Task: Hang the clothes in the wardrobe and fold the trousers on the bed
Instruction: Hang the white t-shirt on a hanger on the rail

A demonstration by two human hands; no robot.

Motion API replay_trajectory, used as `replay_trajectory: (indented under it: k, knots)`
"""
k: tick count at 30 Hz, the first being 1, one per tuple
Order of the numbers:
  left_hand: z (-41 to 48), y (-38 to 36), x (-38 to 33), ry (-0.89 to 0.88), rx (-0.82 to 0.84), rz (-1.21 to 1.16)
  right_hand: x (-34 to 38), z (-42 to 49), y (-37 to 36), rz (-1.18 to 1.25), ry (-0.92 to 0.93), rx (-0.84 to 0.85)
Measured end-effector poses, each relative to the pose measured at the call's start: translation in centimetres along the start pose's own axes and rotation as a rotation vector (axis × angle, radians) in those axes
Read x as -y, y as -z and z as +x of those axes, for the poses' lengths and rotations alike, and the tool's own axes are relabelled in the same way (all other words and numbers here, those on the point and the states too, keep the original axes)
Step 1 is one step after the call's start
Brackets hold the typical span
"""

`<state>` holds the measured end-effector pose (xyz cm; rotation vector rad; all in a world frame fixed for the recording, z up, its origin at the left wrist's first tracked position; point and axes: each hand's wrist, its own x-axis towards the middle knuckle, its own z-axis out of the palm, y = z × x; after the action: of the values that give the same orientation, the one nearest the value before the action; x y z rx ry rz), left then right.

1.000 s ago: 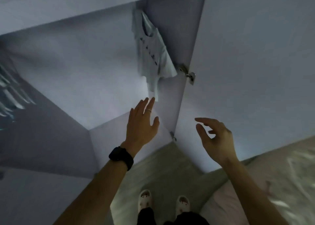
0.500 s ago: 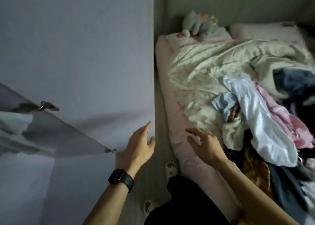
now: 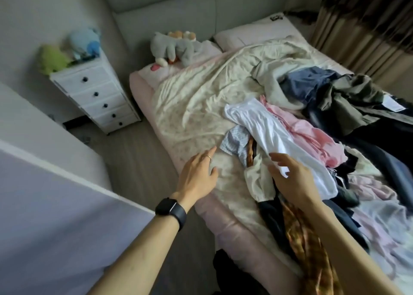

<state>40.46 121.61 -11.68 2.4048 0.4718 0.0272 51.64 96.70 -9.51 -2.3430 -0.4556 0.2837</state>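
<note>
A heap of clothes (image 3: 335, 138) is spread over the right half of the bed (image 3: 225, 227), on a crumpled cream duvet (image 3: 190, 97); within it a white garment (image 3: 279, 142) is laid across the near edge, with a pink garment (image 3: 308, 136) just beside it, a blue checked piece (image 3: 234, 142) tucked under its left side, and an orange plaid cloth (image 3: 308, 245) trailed toward the foot; darker blue and olive pieces are piled further back; which of them are trousers cannot be told.

The left hand (image 3: 197, 174) is held out over the duvet near the bed's edge; its fingers (image 3: 209, 153) are spread and straight, and nothing is gripped; a ring is worn on one finger and a black watch (image 3: 171, 210) on the wrist.

The right hand (image 3: 292, 178) is held over the white garment; its fingers (image 3: 279, 157) are loosely spread and slightly bent; nothing is pinched, and whether the cloth is touched cannot be told.

A pale wardrobe panel (image 3: 55, 205) is seen at lower left; a white chest of drawers (image 3: 98, 95) is stood beside the bed, topped with soft toys; a grey soft toy (image 3: 174, 48) is laid by the pillow (image 3: 254, 34).
</note>
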Motion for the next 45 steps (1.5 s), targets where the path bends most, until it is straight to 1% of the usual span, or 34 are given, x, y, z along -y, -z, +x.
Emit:
replay_trajectory:
  k: [3,9,13,16,18,21,24,28,32,34,37,39,42,45]
  knots:
    - [5.6,-1.2,-0.6,-0.007,0.018,0.062,-1.7,5.5,0.9,0.016,-0.045,0.013]
    - [20.8,-5.1,0.6,0.055,0.026,0.128,-5.9,21.7,1.1,-0.050,-0.130,0.036]
    - [27.7,-9.8,4.1,0.142,0.092,0.141,-9.1,29.9,-1.1,-0.157,-0.204,0.168]
    - [30.8,-13.6,7.1,0.226,0.149,0.140,-10.9,34.8,-4.1,-0.239,-0.180,0.246]
    - [32.5,-16.1,8.9,0.261,0.205,0.161,-11.8,38.2,-6.6,-0.316,-0.147,0.278]
    - [32.6,-18.9,10.5,0.316,0.316,0.202,-12.6,41.5,-10.8,-0.415,-0.091,0.310]
    - [31.7,-20.9,11.5,0.354,0.348,0.202,-12.6,43.2,-15.2,-0.452,0.017,0.288]
    - [32.5,-20.9,11.1,0.348,0.381,0.200,-11.7,45.4,-18.3,-0.586,0.128,0.250]
    - [32.7,-19.2,10.9,0.366,0.489,0.253,-11.8,45.7,-18.9,-0.701,0.181,0.237]
    - [31.8,-17.9,10.7,0.394,0.487,0.255,-11.6,44.7,-18.1,-0.599,0.168,0.238]
    - [30.2,-14.8,9.6,0.432,0.368,0.172,-10.5,42.2,-14.4,-0.305,0.110,0.126]
    - [29.2,-12.6,8.1,0.420,0.295,0.060,-9.7,40.0,-10.3,-0.129,0.124,0.078]
    - [27.3,-8.1,4.7,0.358,0.168,-0.119,-7.1,35.9,-3.3,0.033,0.165,0.075]
    - [26.1,-3.6,1.2,0.268,0.006,-0.248,-3.1,32.5,1.5,0.141,0.212,0.146]
